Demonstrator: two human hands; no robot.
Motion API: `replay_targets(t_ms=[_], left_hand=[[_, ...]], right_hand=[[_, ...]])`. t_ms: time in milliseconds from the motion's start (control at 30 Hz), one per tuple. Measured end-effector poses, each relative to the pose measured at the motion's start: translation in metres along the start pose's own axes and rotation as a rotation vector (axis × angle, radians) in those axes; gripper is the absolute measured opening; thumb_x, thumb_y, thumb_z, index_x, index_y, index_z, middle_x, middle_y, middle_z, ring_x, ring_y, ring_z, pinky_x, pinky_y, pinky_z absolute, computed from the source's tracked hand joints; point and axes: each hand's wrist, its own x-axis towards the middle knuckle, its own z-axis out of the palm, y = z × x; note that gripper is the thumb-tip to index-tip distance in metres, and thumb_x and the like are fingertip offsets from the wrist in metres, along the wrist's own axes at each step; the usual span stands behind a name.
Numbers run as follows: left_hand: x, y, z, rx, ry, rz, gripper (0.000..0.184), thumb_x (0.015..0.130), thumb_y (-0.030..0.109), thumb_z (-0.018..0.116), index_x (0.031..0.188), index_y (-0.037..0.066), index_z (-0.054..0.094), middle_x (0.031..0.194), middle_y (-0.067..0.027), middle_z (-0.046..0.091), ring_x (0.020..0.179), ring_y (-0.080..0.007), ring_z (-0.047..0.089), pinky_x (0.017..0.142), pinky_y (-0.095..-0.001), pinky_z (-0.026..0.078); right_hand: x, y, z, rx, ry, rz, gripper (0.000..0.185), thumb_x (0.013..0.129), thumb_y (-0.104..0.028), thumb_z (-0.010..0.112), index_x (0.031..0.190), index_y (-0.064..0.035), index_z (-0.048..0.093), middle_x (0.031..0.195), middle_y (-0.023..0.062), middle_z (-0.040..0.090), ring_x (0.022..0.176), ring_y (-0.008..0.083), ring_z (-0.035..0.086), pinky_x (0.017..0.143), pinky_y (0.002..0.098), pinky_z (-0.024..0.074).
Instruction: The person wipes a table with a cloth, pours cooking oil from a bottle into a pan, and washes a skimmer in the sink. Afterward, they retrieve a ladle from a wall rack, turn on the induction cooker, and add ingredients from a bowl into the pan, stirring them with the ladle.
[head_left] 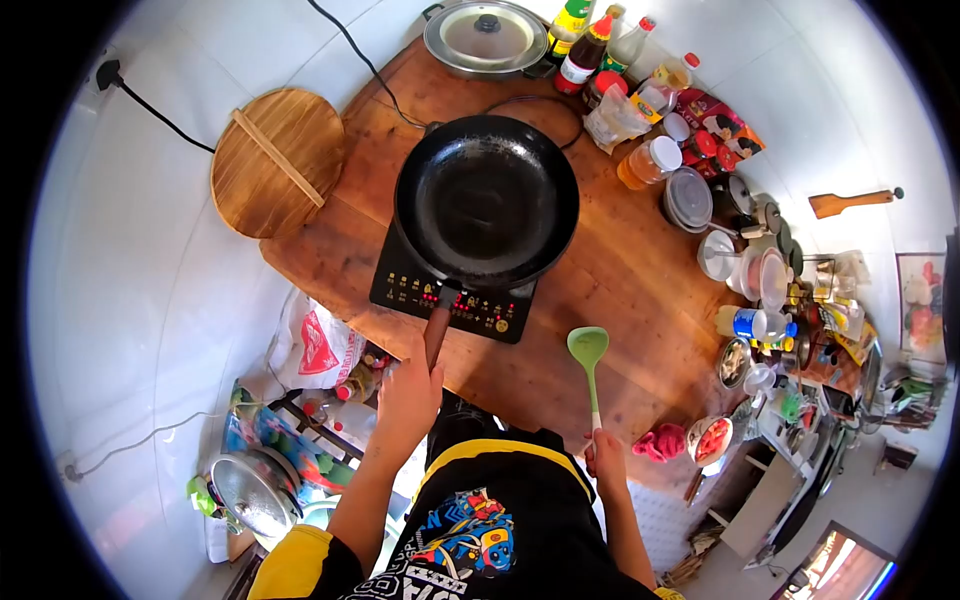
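Head view: a round black wok (487, 200) sat on a black induction cooker (495, 325); a sideways tug on its straight brown handle (436, 337) might have slid it off. The left hand (408, 397), reaching forward, gripped that handle; the right hand (606, 461), held lower, gripped a pale-green ladle (588, 347) over the brown wooden table (610, 270)

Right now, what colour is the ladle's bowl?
The ladle's bowl is green, best seen in the head view.
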Motion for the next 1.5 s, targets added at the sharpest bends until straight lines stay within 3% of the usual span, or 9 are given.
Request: replay_targets(t_ms=[633, 700, 800, 967, 1167, 1233, 1367, 1433, 1500], left_hand=[[0.005, 0.01, -0.039, 0.03, -0.131, 0.017, 0.048, 0.092, 0.024, 0.05, 0.13, 0.0, 0.036, 0.091, -0.0303, 0.062, 0.088, -0.0464, 0.061, 0.075, -0.0523, 0.047], [0.006, -0.002, -0.023, -0.07, -0.038, 0.085, 0.045, 0.093, 0.024, 0.049, 0.131, 0.005, 0.036, 0.091, -0.0295, 0.063, 0.087, -0.0458, 0.061, 0.074, -0.0524, 0.047], [0.009, -0.011, -0.01, -0.086, -0.048, 0.078, 0.046, 0.093, 0.024, 0.05, 0.133, 0.007, 0.035, 0.09, -0.0295, 0.063, 0.086, -0.046, 0.061, 0.072, -0.0523, 0.047], [0.006, -0.011, -0.006, 0.041, 0.018, 0.121, 0.048, 0.093, 0.021, 0.049, 0.135, 0.005, 0.032, 0.09, -0.0301, 0.063, 0.083, -0.0477, 0.061, 0.069, -0.0525, 0.048], [0.008, -0.014, -0.006, -0.024, -0.062, 0.049, 0.049, 0.093, 0.023, 0.05, 0.133, 0.003, 0.031, 0.091, -0.0307, 0.062, 0.084, -0.0482, 0.061, 0.071, -0.0543, 0.048], [0.008, -0.014, -0.008, -0.015, -0.055, 0.031, 0.047, 0.093, 0.023, 0.051, 0.131, 0.003, 0.032, 0.091, -0.0303, 0.062, 0.083, -0.0479, 0.061, 0.072, -0.0543, 0.048], [0.007, -0.016, -0.007, -0.036, -0.008, 0.043, 0.039, 0.091, 0.019, 0.053, 0.123, 0.005, 0.037, 0.083, -0.03, 0.062, 0.076, -0.0478, 0.061, 0.065, -0.0558, 0.047], [0.006, -0.013, -0.012, -0.064, -0.006, 0.022, 0.038, 0.091, 0.02, 0.054, 0.121, 0.005, 0.037, 0.082, -0.0291, 0.062, 0.077, -0.0475, 0.061, 0.065, -0.0558, 0.047], [0.008, -0.015, -0.012, -0.038, -0.022, 0.017, 0.038, 0.091, 0.02, 0.053, 0.121, 0.005, 0.037, 0.082, -0.0285, 0.062, 0.077, -0.0477, 0.06, 0.066, -0.0562, 0.047]], right_hand=[[-0.002, 0.006, 0.011, -0.012, 0.023, -0.078, 0.022, 0.097, -0.031, 0.048, 0.091, -0.0104, 0.054, 0.054, -0.0025, 0.042, 0.038, 0.0067, 0.034, 0.033, 0.0226, 0.0223], [-0.004, 0.004, 0.012, 0.008, -0.003, -0.116, 0.025, 0.096, -0.03, 0.048, 0.095, -0.0062, 0.056, 0.056, -0.0014, 0.045, 0.046, 0.0075, 0.042, 0.042, 0.0231, 0.0327], [-0.012, -0.001, 0.009, -0.061, 0.073, -0.224, 0.027, 0.097, -0.027, 0.048, 0.099, -0.0024, 0.059, 0.059, -0.0012, 0.048, 0.051, 0.0075, 0.045, 0.047, 0.0242, 0.0349], [-0.058, -0.084, 0.018, -0.122, 0.173, -0.475, 0.027, 0.096, -0.024, 0.049, 0.105, -0.0015, 0.06, 0.067, -0.0009, 0.051, 0.061, 0.0078, 0.048, 0.055, 0.0253, 0.0388], [-0.015, -0.199, 0.112, -0.083, -0.276, -0.503, 0.027, 0.091, -0.016, 0.049, 0.113, -0.0019, 0.058, 0.07, 0.0029, 0.056, 0.065, 0.0114, 0.053, 0.06, 0.0269, 0.0436], [0.02, -0.224, 0.154, -0.202, -0.292, -0.337, 0.03, 0.09, -0.013, 0.049, 0.118, -0.005, 0.056, 0.066, 0.0, 0.05, 0.044, 0.0069, 0.04, 0.038, 0.0238, 0.0266], [0.077, -0.223, 0.202, -0.389, -0.238, -0.698, 0.03, 0.09, -0.014, 0.049, 0.117, -0.0044, 0.058, 0.066, -0.0003, 0.049, 0.043, 0.0069, 0.038, 0.037, 0.0243, 0.0261], [0.039, -0.232, 0.189, -0.414, -0.409, -0.431, 0.028, 0.091, -0.017, 0.051, 0.115, -0.0037, 0.06, 0.065, -0.0014, 0.049, 0.044, 0.0067, 0.038, 0.037, 0.025, 0.0262], [0.05, -0.231, 0.161, -0.472, -0.328, -0.486, 0.028, 0.092, -0.018, 0.052, 0.114, -0.0037, 0.061, 0.065, -0.002, 0.049, 0.045, 0.0064, 0.038, 0.038, 0.0249, 0.0262]])
